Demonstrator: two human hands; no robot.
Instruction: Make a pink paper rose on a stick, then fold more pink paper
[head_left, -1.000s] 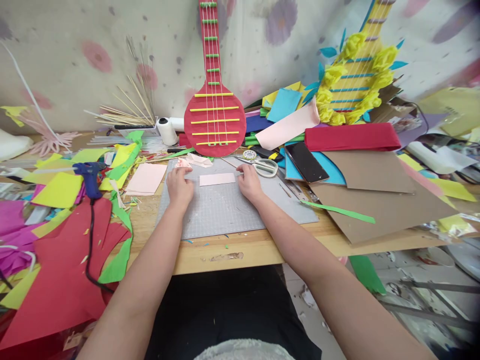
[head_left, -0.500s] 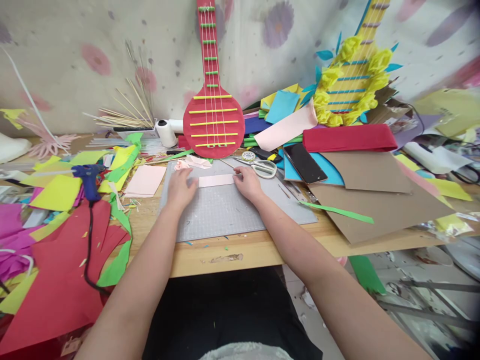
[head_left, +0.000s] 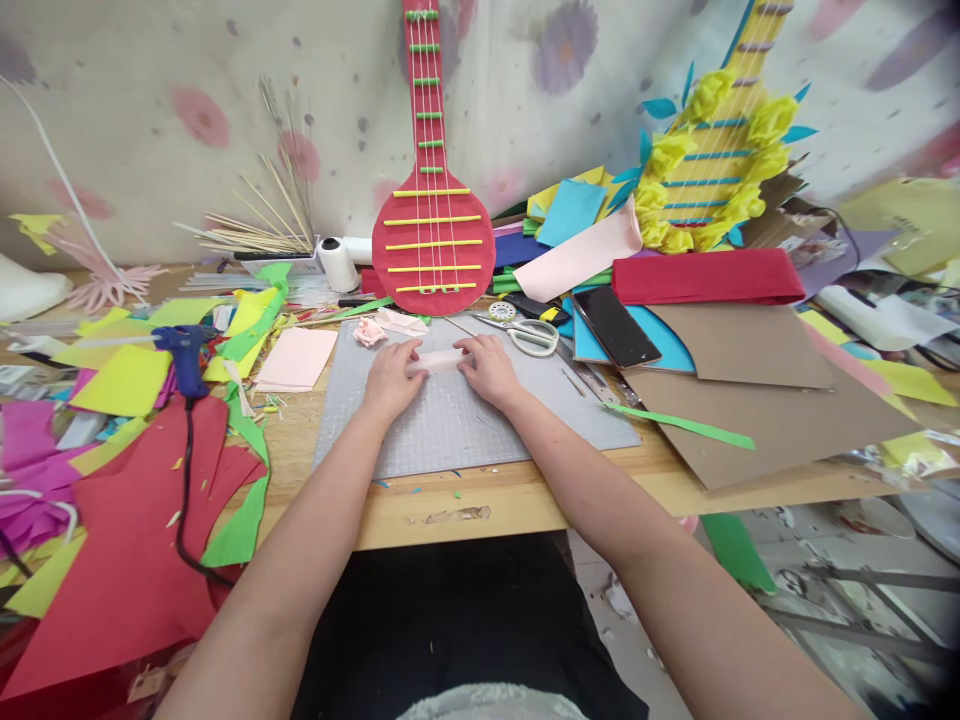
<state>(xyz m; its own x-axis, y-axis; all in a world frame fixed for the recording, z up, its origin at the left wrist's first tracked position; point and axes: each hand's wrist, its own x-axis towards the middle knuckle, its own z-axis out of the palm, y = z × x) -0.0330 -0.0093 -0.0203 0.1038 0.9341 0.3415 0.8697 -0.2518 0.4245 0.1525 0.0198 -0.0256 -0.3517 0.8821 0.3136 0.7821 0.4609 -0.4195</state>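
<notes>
A narrow strip of pale pink paper point(head_left: 441, 362) lies across the grey cutting mat point(head_left: 450, 430). At its left end, the fingers of my left hand point(head_left: 394, 376) are closed on it. My right hand point(head_left: 487, 368) grips the other end, thumb towards me. Just beyond my left hand sit a crumpled pale pink paper flower point(head_left: 368, 332) and a folded pink piece point(head_left: 402, 322). Scissors with white handles point(head_left: 534, 338) rest to the right of my right hand, beside a round disc of pins point(head_left: 501, 311).
A red paper banjo-like instrument point(head_left: 433, 245) stands behind the mat. To the left are pink paper squares point(head_left: 295, 360), a blue glue gun point(head_left: 185, 358) and red sheets point(head_left: 142, 510). At right lie a phone point(head_left: 616, 327), brown cardboard point(head_left: 765, 425) and a green strip point(head_left: 679, 425).
My left hand has moved right, closer to my right hand, and less of the pink strip shows between them. The whole view has shifted slightly.
</notes>
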